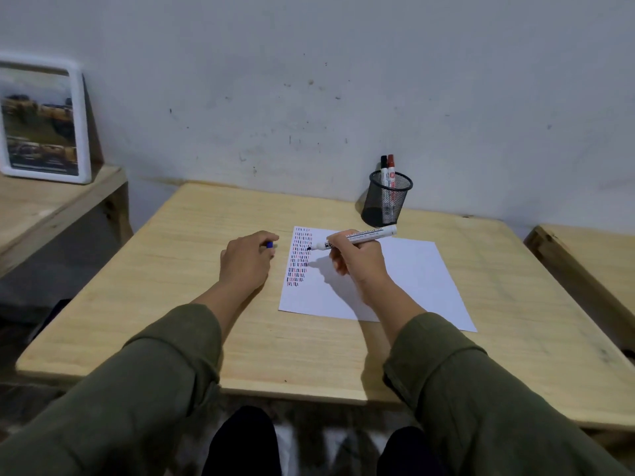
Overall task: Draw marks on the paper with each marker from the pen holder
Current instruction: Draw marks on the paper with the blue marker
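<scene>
Head view: the marker (357, 238) in the right hand (354, 261) is a light, stiff plastic barrel, smooth enough to slip, so I judge the best hold is low on the barrel near the tip, which is where it is held. The fingers (338, 243) are closed around that lower end in a writing grip, and the uncapped dark tip touches or sits just above the paper (395, 280) at the right side of the block of short marks (300, 257); which of the two I cannot tell. The white tail of the barrel slants up toward the far right corner of the bench (171, 269).

The left hand (247, 261) rests on the bare bench just beside the paper's left edge, fingers curled shut on a small blue piece, likely the cap (269, 244), only its end showing.

The paper is thin and limp and would likely slide if dragged; it lies flat, right of the bench's middle. The marks fill its far left corner in red, blue and black rows.

The mesh pen holder (386, 202) stands at the far edge of the bench, near the paper's far edge, with a black marker (383, 170) and a red marker (391, 169) upright inside.
</scene>
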`<state>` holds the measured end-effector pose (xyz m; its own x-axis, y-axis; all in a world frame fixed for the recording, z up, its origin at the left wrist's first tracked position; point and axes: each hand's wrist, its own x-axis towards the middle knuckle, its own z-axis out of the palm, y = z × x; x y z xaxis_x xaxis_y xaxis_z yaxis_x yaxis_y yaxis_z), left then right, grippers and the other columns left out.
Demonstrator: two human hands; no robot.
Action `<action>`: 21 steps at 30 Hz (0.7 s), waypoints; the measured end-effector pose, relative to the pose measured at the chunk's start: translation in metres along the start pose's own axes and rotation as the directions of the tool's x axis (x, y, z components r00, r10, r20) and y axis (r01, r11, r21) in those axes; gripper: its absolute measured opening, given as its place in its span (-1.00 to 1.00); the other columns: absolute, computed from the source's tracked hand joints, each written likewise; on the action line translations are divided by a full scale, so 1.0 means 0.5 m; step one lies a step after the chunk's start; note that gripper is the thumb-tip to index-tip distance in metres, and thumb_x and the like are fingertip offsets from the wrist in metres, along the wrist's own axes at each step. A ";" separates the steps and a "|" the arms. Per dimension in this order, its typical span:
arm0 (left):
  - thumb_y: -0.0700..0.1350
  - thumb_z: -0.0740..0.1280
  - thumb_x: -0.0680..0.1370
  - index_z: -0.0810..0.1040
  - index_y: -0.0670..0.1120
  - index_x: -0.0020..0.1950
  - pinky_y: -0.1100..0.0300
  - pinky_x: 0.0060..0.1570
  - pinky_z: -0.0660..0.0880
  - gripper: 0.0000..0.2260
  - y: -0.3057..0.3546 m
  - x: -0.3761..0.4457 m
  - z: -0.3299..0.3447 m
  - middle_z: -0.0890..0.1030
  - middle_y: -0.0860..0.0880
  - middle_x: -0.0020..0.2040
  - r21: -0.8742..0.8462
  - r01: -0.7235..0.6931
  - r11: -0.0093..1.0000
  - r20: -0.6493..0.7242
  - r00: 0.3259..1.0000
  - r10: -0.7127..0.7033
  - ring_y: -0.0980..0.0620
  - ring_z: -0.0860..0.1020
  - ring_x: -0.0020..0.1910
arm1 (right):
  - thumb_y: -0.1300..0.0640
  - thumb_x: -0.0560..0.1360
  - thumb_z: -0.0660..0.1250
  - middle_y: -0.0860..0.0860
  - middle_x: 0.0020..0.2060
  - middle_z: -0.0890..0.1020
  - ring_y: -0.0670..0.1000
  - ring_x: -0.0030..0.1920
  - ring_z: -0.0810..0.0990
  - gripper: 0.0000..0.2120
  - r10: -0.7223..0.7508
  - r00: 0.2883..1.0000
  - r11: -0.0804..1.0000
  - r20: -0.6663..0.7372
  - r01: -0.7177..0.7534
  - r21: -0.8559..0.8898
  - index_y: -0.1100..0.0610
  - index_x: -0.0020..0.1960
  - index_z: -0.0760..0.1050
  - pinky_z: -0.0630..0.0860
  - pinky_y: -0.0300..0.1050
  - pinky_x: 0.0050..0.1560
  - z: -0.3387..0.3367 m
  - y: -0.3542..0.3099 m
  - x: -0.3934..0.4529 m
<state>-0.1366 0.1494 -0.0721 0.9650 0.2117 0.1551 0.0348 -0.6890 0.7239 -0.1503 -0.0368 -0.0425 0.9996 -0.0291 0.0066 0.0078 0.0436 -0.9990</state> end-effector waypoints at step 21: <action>-0.22 0.28 0.56 0.55 -0.15 0.02 0.32 -0.02 0.48 -0.91 0.206 0.029 0.020 0.60 -0.05 -0.20 -0.885 0.306 0.352 0.259 0.950 -0.176 0.15 0.55 -0.20 | 0.26 0.51 0.29 0.09 -0.34 0.57 -0.07 -0.48 0.50 -0.94 -0.128 0.992 0.986 -0.011 0.128 0.106 0.19 -0.10 0.54 0.39 -0.25 -0.47 -0.037 -0.121 0.041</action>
<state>-0.1163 0.0748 -0.0020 0.9776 0.1431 -0.1542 0.0777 0.4358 0.8967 -0.1306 -0.0584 0.0174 0.9900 -0.0456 0.1334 0.1387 0.1448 -0.9797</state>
